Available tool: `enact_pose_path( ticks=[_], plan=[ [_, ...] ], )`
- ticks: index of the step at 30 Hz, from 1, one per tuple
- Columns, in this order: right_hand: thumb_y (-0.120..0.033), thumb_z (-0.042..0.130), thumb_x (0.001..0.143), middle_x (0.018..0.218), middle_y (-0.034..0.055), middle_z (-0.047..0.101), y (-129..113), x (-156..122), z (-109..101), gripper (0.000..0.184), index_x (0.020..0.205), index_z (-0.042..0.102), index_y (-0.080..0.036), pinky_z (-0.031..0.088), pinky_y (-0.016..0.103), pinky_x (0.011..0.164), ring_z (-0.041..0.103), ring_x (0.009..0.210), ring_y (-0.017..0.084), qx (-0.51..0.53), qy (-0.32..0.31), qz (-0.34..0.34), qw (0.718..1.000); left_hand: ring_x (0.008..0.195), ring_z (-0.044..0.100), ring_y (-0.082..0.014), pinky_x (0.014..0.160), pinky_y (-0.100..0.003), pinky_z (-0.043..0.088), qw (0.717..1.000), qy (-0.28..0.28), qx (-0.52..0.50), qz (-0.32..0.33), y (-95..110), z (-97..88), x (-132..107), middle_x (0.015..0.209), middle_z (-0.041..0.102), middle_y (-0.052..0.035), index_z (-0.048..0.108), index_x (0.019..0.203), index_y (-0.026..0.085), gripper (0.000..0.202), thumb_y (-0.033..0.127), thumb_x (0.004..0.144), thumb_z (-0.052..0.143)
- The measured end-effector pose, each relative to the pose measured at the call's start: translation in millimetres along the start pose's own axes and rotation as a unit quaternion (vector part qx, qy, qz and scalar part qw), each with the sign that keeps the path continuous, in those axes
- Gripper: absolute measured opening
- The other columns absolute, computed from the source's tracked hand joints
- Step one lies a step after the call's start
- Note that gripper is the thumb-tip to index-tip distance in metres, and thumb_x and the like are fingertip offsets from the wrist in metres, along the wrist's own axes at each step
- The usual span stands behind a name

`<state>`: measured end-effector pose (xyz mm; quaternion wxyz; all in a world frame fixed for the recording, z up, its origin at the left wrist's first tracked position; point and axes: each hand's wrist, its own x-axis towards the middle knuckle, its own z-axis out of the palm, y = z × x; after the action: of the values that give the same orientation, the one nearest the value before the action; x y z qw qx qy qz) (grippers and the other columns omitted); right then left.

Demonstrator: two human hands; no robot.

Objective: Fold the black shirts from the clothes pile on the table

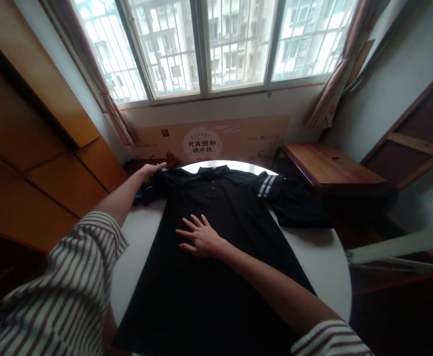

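Note:
A black polo dress with a buttoned collar lies spread front-up on a round white table. Its right sleeve has white stripes. My right hand rests flat on the middle of the dress with its fingers spread apart. My left hand reaches to the far left shoulder of the dress and touches the sleeve there; its fingers look stretched out, though partly hidden by the dark cloth.
A wooden side table stands right of the round table. Wooden cabinets fill the left side. A printed cardboard panel leans under the barred window. A wooden frame leans at the right wall.

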<state>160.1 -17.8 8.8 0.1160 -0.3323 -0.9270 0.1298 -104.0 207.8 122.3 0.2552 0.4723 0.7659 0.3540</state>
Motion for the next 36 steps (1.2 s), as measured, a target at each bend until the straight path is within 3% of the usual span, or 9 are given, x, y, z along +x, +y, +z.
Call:
enact_pose_path(
  ticks=[6,10,14,16,19,25,29,33,36],
  plan=[
    [-0.077,0.039,0.088,0.165,0.0107,0.015,-33.0,-8.7,5.0,0.076,0.151,0.038,-0.036,0.004,0.074,0.11,0.004,0.148,0.045,0.025,-0.042,-0.044,0.998,0.109,0.062,-0.0273,0.094,-0.038,0.049,0.984,0.082,0.138,0.08,-2.4,-3.3,-7.7,0.116,0.065,-0.0148,0.059,0.115,0.014,0.051,0.02,0.069,0.081],
    [-0.078,0.037,0.088,0.164,0.0132,0.014,-64.4,-18.7,15.9,0.082,0.155,0.031,-0.03,0.004,0.074,0.111,0.003,0.149,0.043,0.047,-0.048,-0.098,0.993,0.126,0.049,-0.0356,0.106,-0.05,0.038,0.925,0.136,0.268,0.233,8.3,24.5,-33.3,0.131,0.056,-0.0202,0.057,0.123,0.014,0.038,0.024,0.086,0.061],
    [-0.074,0.033,0.091,0.164,0.016,0.013,-75.1,-23.5,22.1,0.082,0.155,0.029,-0.023,0.003,0.072,0.112,0.001,0.149,0.043,0.051,-0.043,-0.096,0.993,0.133,0.046,-0.0259,0.114,-0.038,0.032,0.841,-0.101,0.294,0.443,3.0,97.5,-85.2,0.138,0.055,-0.0115,0.056,0.133,0.019,0.042,0.034,0.097,0.04],
    [-0.074,0.031,0.092,0.164,0.0153,0.012,-77.4,-26.6,22.1,0.082,0.156,0.029,-0.023,0.003,0.071,0.114,0.0,0.15,0.041,0.051,-0.041,-0.086,0.994,0.142,0.036,-0.0271,0.117,-0.044,0.028,0.827,-0.191,0.312,0.427,-7.1,133.8,-106.0,0.152,0.043,-0.0088,0.047,0.144,0.023,0.052,0.046,0.099,0.033],
    [-0.074,0.034,0.091,0.164,0.0145,0.012,-85.6,-36.3,18.7,0.083,0.156,0.027,-0.023,0.003,0.07,0.114,-0.001,0.15,0.04,0.054,-0.042,-0.085,0.994,0.15,0.015,-0.0349,0.116,-0.063,0.017,0.844,-0.215,0.351,0.343,-20.5,167.7,-117.0,0.164,0.019,-0.006,0.031,0.154,0.03,0.068,0.065,0.096,0.026],
    [-0.065,0.05,0.09,0.165,0.0085,0.013,-115.6,-65.5,11.1,0.073,0.152,0.034,-0.031,0.012,0.068,0.115,0.005,0.15,0.038,0.065,-0.029,-0.156,0.985,0.151,0.008,-0.0351,0.115,-0.068,0.008,0.856,-0.202,0.353,0.319,-24.8,178.3,-100.5,0.165,0.011,-0.0018,0.025,0.156,0.036,0.071,0.07,0.094,0.018],
    [-0.06,0.059,0.087,0.161,0.006,0.029,-124.3,-70.1,8.5,0.063,0.143,0.048,-0.032,0.016,0.066,0.116,0.007,0.151,0.036,0.06,-0.037,-0.188,0.98,0.151,0.009,-0.0327,0.116,-0.066,0.008,0.86,-0.193,0.34,0.327,-27.5,179.4,-98.4,0.165,0.014,-0.0005,0.025,0.156,0.036,0.067,0.066,0.096,0.017],
    [-0.049,0.056,0.093,0.134,0.0063,0.062,-87.6,-58.7,-23.3,0.039,0.121,0.065,-0.024,0.042,0.039,0.107,0.053,0.128,0.024,0.114,-0.034,-0.17,0.978,0.151,0.011,-0.0328,0.116,-0.066,0.008,0.861,-0.192,0.334,0.331,-30.7,181.0,-99.1,0.165,0.016,-0.0008,0.026,0.155,0.035,0.065,0.063,0.097,0.018],
    [-0.038,0.048,0.098,0.104,0.0087,0.071,-11.0,-54.5,-74.9,0.032,0.098,0.071,-0.016,0.05,0.029,0.089,0.066,0.096,0.019,0.091,0.12,0.075,0.986,0.151,0.011,-0.0331,0.117,-0.065,0.009,0.863,-0.186,0.335,0.33,-30.6,181.3,-99.0,0.164,0.017,-0.0007,0.027,0.155,0.035,0.066,0.064,0.096,0.022]
  ],
)
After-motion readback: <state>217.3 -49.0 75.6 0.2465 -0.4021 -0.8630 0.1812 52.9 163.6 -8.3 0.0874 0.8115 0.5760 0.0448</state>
